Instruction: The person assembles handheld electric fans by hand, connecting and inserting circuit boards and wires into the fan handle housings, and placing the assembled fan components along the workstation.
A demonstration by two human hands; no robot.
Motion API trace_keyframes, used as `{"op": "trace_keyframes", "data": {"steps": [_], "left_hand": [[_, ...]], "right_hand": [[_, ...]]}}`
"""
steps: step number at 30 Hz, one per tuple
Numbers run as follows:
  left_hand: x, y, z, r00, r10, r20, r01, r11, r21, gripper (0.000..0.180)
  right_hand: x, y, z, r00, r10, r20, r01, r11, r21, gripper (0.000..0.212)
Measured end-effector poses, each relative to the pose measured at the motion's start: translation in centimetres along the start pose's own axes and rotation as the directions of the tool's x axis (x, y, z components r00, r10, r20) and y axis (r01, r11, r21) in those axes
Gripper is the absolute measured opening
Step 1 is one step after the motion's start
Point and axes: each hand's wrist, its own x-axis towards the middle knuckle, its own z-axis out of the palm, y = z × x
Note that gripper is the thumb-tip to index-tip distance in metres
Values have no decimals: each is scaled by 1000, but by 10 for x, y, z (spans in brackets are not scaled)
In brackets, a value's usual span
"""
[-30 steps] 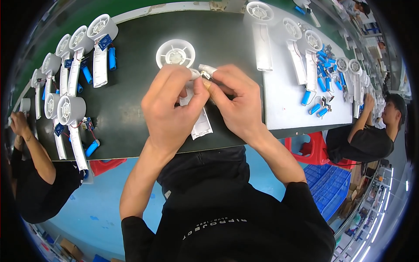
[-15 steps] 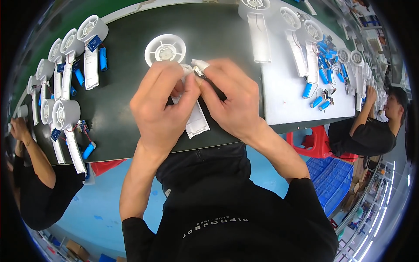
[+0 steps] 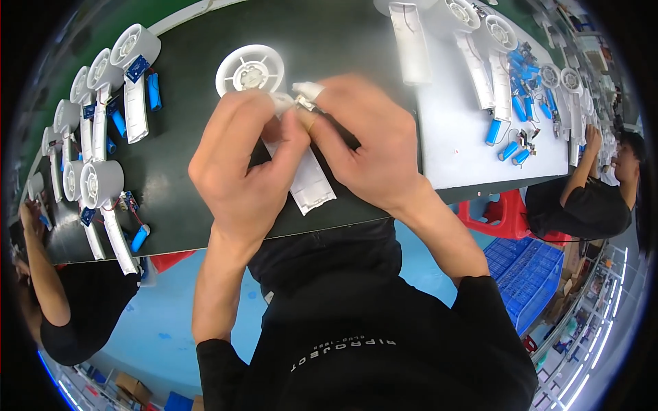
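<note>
My left hand [image 3: 240,157] and my right hand [image 3: 373,140] meet over a white handheld fan housing, both closed in a pinch. Between their fingertips is a small white part [image 3: 305,103] with a metallic look; its exact kind cannot be made out. White covers sit on the index fingertips. Just beyond the hands shows the round fan head [image 3: 251,68] with its spoked grille. The open handle shell [image 3: 312,183] comes out below my hands toward the table's near edge, its middle hidden by my fingers.
On the dark table [image 3: 185,123], several white fans with blue circuit boards and blue batteries stand at left. At right, a white sheet [image 3: 456,151] carries more fans and a pile of blue batteries [image 3: 524,82]. Co-workers sit at both sides. A red stool [image 3: 497,214] and blue crate [image 3: 524,277] stand below.
The whole view has shifted slightly. My hands still pinch the small part over the fan, with little change in grip. At far left, the co-worker's hand now has a blue battery by it.
</note>
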Motion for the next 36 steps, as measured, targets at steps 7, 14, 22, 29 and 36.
{"op": "trace_keyframes", "data": {"steps": [7, 14, 22, 29, 36], "left_hand": [[-4, -3, 3, 1000, -22, 22, 23, 999, -31, 19], [-6, -5, 5, 997, -77, 24, 79, 993, -83, 19], [-2, 1, 3, 994, -80, 74, 85, 995, -57, 17], [-3, 8, -11, 996, -79, 42, 71, 984, 164, 19], [-25, 31, -28, 761, -621, 187, 633, 774, -7, 56]], "right_hand": [[-1, 4, 1, 998, -58, -36, 57, 998, -6, 19], [-3, 7, -4, 994, -105, 4, 105, 992, -76, 19], [-3, 5, -3, 996, -89, -25, 89, 996, -14, 18], [-2, -6, 1, 953, 288, 94, -301, 936, 180, 17], [1, -11, -2, 945, 302, 123, -324, 915, 242, 19]]}}
